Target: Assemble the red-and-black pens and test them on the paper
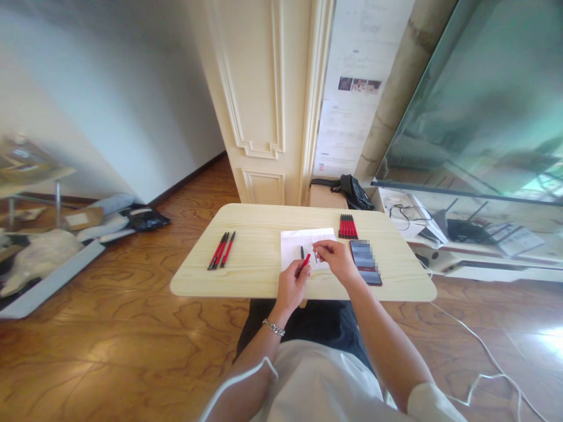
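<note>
Left hand [291, 285]: fingers closed around a red barrel [307, 259], held over the near edge of the paper, its upper end showing above the grip.
Right hand [331, 255]: fingertips pinched narrow, seemingly on a thin dark piece [315, 254]; too small to say what. Just right of the barrel, hands near each other, not clasped.
Paper [288, 240]: white sheet, mid-table, under the handwork.
Black piece [302, 252]: on the paper, just beyond the left hand; looks like part of a pen, apart from the barrel.
Left pens [227, 249]: red and black, apparently three, loosely side by side on the left of the table [255, 225]. Look whole from here.
Right row [348, 227]: red-and-black pens packed tight, far right, beyond the phone [365, 262]. Count uncertain; look whole too.
Pen in hand: judged mid-work. Barrel, thin piece and black piece all separate, so this one is not together.
Done and left: the neat row suggests one sorted lot, the looser three another; which is finished, cannot tell. Parts inside the whole pens hidden.
</note>
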A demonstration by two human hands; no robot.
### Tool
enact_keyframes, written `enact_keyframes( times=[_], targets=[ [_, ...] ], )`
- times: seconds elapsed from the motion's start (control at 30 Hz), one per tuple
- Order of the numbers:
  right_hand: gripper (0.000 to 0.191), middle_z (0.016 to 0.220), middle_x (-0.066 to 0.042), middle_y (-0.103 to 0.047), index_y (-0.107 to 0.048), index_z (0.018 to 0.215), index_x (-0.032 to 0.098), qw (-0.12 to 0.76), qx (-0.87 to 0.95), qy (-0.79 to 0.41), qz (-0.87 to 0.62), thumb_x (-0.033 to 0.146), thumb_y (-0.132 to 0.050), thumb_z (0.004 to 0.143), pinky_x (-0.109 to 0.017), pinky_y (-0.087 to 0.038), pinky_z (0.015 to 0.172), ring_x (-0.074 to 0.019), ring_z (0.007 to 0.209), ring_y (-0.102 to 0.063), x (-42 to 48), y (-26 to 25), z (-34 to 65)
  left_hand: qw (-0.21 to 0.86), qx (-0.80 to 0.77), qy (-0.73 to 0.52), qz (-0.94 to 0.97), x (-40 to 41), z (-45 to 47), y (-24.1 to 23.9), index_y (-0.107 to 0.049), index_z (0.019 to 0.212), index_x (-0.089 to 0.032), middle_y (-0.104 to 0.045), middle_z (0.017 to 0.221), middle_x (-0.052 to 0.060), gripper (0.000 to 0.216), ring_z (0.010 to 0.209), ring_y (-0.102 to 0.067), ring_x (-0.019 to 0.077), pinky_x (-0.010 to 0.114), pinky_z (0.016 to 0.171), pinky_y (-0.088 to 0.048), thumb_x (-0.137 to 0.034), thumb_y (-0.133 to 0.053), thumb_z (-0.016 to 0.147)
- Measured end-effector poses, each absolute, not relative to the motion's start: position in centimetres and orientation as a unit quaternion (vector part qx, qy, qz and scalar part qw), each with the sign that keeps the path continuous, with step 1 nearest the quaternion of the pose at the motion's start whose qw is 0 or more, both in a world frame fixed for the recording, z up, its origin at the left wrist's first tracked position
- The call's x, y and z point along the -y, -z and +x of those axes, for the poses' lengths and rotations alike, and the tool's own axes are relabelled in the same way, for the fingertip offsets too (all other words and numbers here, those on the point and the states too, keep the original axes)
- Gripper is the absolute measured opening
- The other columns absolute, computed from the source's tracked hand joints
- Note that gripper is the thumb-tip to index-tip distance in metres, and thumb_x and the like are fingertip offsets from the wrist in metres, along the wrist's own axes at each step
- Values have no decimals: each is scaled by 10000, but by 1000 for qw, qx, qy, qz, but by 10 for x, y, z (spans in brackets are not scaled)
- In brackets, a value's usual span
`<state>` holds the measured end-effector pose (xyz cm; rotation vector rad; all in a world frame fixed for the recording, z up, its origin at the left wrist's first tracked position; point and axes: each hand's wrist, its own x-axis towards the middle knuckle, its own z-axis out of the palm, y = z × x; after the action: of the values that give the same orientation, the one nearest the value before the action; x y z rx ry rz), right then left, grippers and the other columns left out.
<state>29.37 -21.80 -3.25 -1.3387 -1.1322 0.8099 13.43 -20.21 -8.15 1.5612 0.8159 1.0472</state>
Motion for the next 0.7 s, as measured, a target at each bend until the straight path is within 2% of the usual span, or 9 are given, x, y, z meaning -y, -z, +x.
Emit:
enact_keyframes(
  times=[0.17, 0.37, 0.47, 0.7],
  targets=[
    [253, 639, -8, -606, -700, 889, 159, 548, 492, -339, -585, 357, -627, 750, -237, -390, 525, -114, 567, -495, 220, 30, 286, 511, -340, -436, 658, 204, 134, 78, -625, 1015, -163, -678, 784, 44, 347, 715, -632, 165, 265, 687, -492, -461, -541, 859],
    [253, 632, 5, -584, -706, 867, 158, 531, 509, -326, -595, 369, -644, 742, -231, -349, 511, -100, 546, -437, 220, 34, 287, 495, -336, -434, 674, 205, 132, 74, -633, 1008, -163, -674, 778, 39, 334, 713, -632, 160, 262, 685, -490, -448, -525, 872],
    [259, 629, 5, -587, -704, 863, 156, 537, 504, -319, -596, 374, -651, 735, -232, -354, 515, -102, 547, -445, 220, 34, 287, 491, -336, -430, 678, 205, 132, 73, -635, 1006, -164, -674, 771, 37, 331, 715, -631, 161, 260, 684, -490, -447, -526, 871],
    [278, 758, -29, -670, -704, 880, 166, 519, 516, -344, -589, 389, -679, 716, -254, -428, 614, -132, 650, -551, 222, 37, 288, 503, -334, -428, 673, 205, 131, 75, -632, 1018, -174, -676, 786, 39, 324, 730, -633, 169, 277, 708, -495, -444, -530, 870]
  ],
)
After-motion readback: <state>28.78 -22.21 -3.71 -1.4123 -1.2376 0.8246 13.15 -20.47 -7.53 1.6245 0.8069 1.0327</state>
